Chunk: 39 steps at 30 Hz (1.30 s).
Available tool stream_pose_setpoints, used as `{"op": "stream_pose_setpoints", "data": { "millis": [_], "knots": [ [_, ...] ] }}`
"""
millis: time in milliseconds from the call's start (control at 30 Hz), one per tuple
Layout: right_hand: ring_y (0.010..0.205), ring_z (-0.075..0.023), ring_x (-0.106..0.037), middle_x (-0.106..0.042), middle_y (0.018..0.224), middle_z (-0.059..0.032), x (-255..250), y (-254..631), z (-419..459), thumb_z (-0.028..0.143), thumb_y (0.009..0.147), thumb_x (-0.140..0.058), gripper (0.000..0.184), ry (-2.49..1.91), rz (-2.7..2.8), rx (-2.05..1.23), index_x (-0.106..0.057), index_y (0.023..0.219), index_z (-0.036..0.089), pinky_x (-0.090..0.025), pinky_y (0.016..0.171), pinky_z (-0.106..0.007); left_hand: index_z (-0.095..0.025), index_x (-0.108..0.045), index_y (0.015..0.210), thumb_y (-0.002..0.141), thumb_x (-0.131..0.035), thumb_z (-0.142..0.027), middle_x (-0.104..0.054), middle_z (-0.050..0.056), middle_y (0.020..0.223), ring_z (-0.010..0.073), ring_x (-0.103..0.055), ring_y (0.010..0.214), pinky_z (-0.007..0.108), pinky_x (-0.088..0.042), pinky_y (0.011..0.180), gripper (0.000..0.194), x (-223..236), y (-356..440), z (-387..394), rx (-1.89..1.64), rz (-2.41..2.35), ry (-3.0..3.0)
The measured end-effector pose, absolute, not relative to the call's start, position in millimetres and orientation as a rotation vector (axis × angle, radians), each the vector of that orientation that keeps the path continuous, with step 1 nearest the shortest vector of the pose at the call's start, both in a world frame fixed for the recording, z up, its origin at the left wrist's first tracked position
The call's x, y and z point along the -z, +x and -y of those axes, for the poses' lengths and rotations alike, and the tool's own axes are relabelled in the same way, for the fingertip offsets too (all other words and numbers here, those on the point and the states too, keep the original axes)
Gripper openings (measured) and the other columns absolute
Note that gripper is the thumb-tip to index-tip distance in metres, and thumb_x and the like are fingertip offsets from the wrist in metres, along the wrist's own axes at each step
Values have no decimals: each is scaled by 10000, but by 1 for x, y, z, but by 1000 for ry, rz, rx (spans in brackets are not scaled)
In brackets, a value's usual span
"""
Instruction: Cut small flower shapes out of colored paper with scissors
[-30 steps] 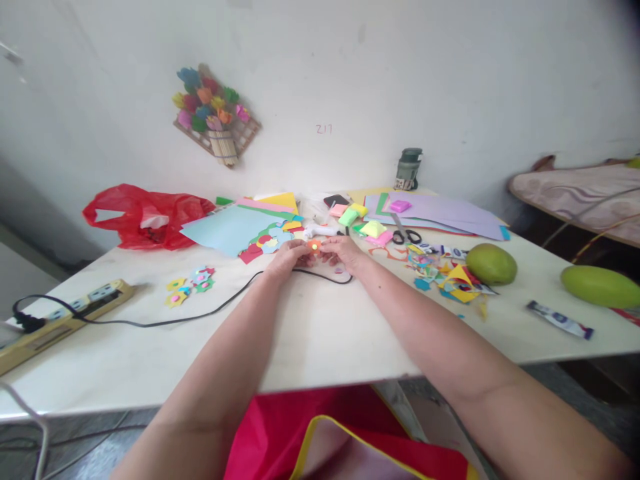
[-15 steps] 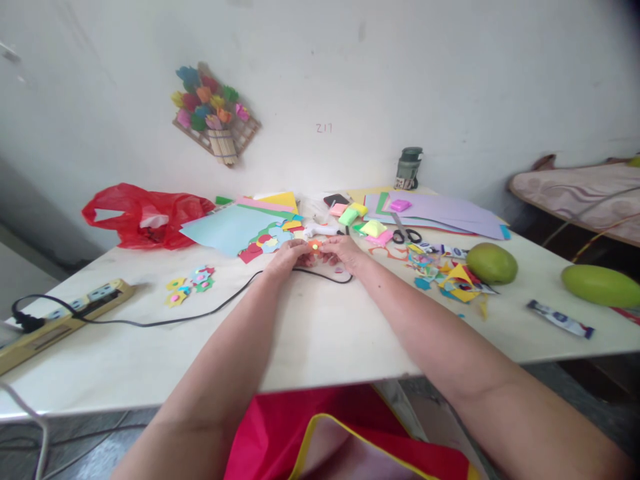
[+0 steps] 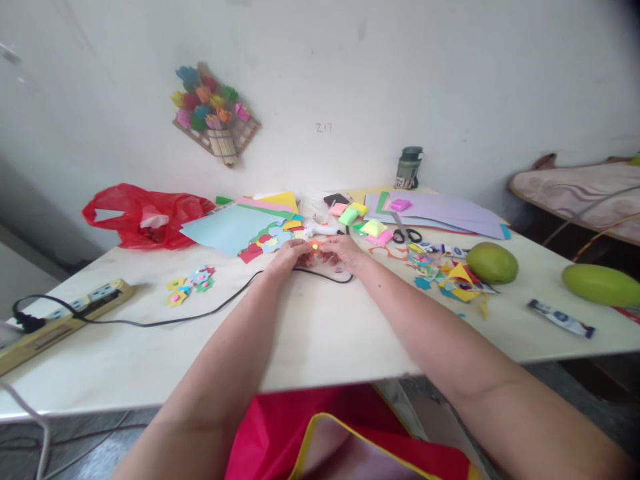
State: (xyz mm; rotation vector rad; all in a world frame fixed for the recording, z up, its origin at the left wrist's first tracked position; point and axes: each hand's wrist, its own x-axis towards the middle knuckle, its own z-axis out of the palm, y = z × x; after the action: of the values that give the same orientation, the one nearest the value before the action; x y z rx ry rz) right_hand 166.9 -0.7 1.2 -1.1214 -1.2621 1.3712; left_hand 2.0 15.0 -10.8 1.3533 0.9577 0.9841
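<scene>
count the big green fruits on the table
2: one green fruit beside the colourful paper scraps, another green fruit farther right, cut off by the picture's edge; more could lie beyond.

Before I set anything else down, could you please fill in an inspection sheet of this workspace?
Surface: white table, with coloured paper sheets spread at the back.
Work in hand: small orange piece with a bright yellow centre, between the two hands; finer detail too small to tell.
Clutter: paper scraps and scissors to the right, near two green fruits; red plastic bag at back left.
Hands: left hand and right hand both hold the orange piece by their fingertips.
Cables: black cable runs from the power strip across the table, looping close in front of the hands.
Surroundings: pale wall bearing a flower decoration.
</scene>
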Motion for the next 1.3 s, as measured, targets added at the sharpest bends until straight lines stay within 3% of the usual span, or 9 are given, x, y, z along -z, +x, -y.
{"op": "stream_pose_setpoints", "data": {
  "millis": [1300],
  "knots": [
    [435, -74, -522, -631, 516, -10, 1, 167, -1, 131, 680, -645, 110, -1134, 1266, -1359, -626, 573, 143, -334, 380, -165, -138, -568, 674, 622, -667, -292, -620, 32, 570, 114, -562, 494, 238, -445, 534, 190, 8, 2, -11, -984, -938, 1350]
  ]
}}
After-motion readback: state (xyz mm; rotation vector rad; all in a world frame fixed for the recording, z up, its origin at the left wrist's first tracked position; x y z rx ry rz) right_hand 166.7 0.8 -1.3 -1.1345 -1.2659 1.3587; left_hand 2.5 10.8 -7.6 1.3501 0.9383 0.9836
